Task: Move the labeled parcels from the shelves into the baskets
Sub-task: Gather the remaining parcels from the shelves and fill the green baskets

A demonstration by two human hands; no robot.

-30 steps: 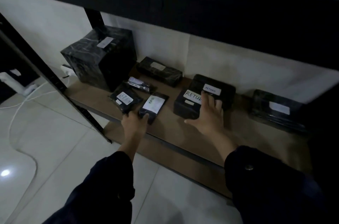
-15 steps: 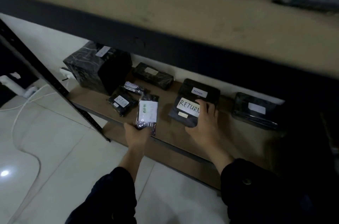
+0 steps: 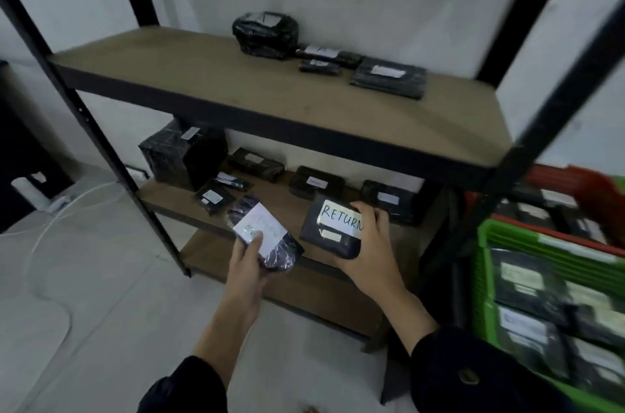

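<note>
My left hand [image 3: 248,265] grips a flat black-wrapped parcel with a white label [image 3: 265,236], held in the air in front of the lower shelf [image 3: 270,196]. My right hand [image 3: 370,253] grips a black box parcel labelled RETURN [image 3: 333,226], lifted clear of that shelf. Several black labelled parcels stay on the lower shelf, among them a large cube [image 3: 182,155]. More parcels [image 3: 389,77] lie on the upper shelf [image 3: 203,74]. A green basket [image 3: 487,243] with parcels inside stands at the right, a red basket [image 3: 581,182] behind it.
Black metal uprights [image 3: 101,142] frame the shelving; one thick post [image 3: 541,128] stands between the shelf and the baskets. White cables [image 3: 61,213] run over the pale tiled floor at the left. A bottom board [image 3: 304,290] sits near the floor.
Both hands have lifted their parcels off the lower shelf and drawn them back. My head has risen, so the upper shelf and the baskets at the right have come into view.
</note>
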